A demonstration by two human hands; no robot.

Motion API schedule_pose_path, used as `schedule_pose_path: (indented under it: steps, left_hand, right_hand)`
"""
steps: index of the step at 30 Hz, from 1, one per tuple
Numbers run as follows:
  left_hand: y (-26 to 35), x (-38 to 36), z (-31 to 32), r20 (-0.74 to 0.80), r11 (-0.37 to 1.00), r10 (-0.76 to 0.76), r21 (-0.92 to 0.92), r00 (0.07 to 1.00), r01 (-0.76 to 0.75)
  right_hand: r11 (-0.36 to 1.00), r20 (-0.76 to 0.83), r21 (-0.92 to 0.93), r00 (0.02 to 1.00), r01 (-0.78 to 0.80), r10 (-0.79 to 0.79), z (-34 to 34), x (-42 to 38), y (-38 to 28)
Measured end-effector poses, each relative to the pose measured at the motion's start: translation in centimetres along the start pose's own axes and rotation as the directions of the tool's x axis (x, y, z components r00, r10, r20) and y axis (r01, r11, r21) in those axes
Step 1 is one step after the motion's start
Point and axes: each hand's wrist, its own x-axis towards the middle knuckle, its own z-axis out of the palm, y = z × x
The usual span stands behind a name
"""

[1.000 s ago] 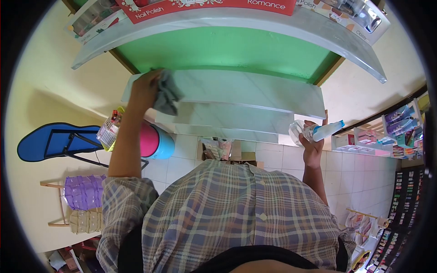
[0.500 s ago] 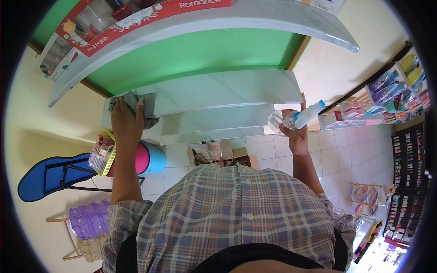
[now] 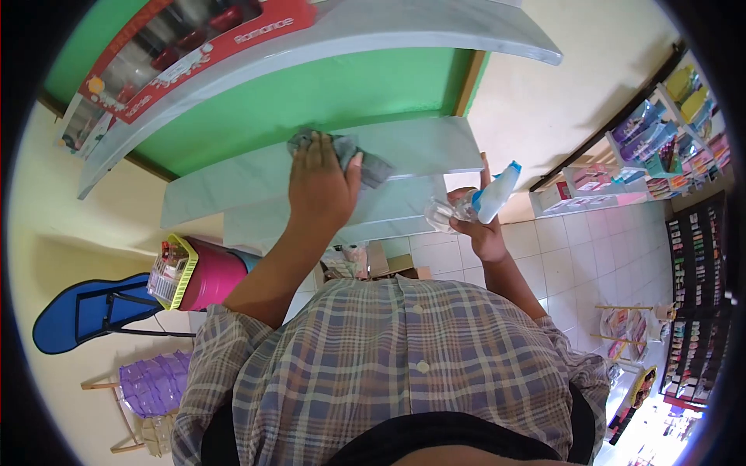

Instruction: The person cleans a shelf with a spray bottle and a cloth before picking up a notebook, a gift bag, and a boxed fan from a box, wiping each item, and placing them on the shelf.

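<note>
My left hand (image 3: 320, 186) presses a grey cloth (image 3: 369, 167) onto the marbled white shelf (image 3: 420, 144), around the middle of its length. The cloth sticks out past the fingertips and to the right of the hand. Right of the shelf's end, my right hand (image 3: 483, 233) is wrapped round a clear spray bottle (image 3: 441, 215) with a blue and white top, which is tilted toward the upper right. A green wall panel (image 3: 311, 101) stands behind the shelf, and lower shelves (image 3: 400, 200) show beneath it.
Above is another shelf (image 3: 435, 31) with a red nail polish box (image 3: 163, 74). A pink bin (image 3: 215, 276) with a yellow basket (image 3: 183, 272) stands at the left, beside a blue folded chair (image 3: 74, 311). Open cartons (image 3: 388, 260) lie on the floor; stocked racks line the right.
My left hand has slid the cloth along the shelf from its left end toward the middle. The view has shifted a little, and my right hand still holds the bottle.
</note>
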Motion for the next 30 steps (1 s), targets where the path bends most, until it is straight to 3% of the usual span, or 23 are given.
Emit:
schedule_pose_path:
  steps: [5, 9, 12, 14, 18, 21, 25, 28, 30]
  left_hand:
    - [3.8, 2.1, 1.0, 0.044, 0.964, 0.197, -0.192, 0.979, -0.185]
    - [5.8, 3.6, 2.0, 0.034, 0.931, 0.294, -0.236, 0.955, -0.278]
    - [7.2, 5.0, 2.5, 0.147, 0.903, 0.383, -0.27, 0.912, -0.335]
    - [8.3, 5.7, 2.4, 0.198, 0.903, 0.379, -0.291, 0.904, -0.315]
    - [9.8, 6.4, 2.9, 0.288, 0.902, 0.375, -0.331, 0.881, -0.276]
    - [9.1, 6.2, 2.7, 0.192, 0.865, 0.424, -0.377, 0.885, -0.332]
    - [7.3, 5.0, 1.9, 0.169, 0.836, 0.448, -0.429, 0.878, -0.344]
    - [5.0, 3.3, 0.9, 0.073, 0.889, 0.38, -0.304, 0.922, -0.343]
    - [2.5, 2.0, -0.7, 0.129, 0.961, 0.2, -0.218, 0.971, -0.169]
  right_hand:
    - [0.999, 0.063, 0.036, 0.998, -0.026, 0.024, 0.3, 0.1, 0.4]
    - [0.999, 0.074, 0.036, 0.997, 0.011, -0.014, 1.0, 0.4, 0.6]
    - [0.997, 0.088, 0.055, 0.995, -0.053, 0.048, 1.1, 0.4, 1.2]
    - [0.984, 0.113, 0.107, 0.985, -0.141, 0.129, 1.1, 0.5, 1.7]
    - [0.998, 0.165, 0.016, 0.985, -0.059, 0.055, 0.3, 0.9, 2.9]
    - [0.992, 0.171, 0.011, 0.977, -0.129, 0.125, 0.4, 0.8, 2.4]
    - [0.997, 0.116, 0.065, 0.993, -0.034, 0.027, 0.5, 0.5, 1.0]
    - [0.997, 0.106, 0.078, 0.994, -0.005, -0.003, 0.5, 0.5, 0.1]
    - [0.999, 0.105, 0.03, 0.994, -0.032, 0.028, 0.1, 0.3, 0.1]
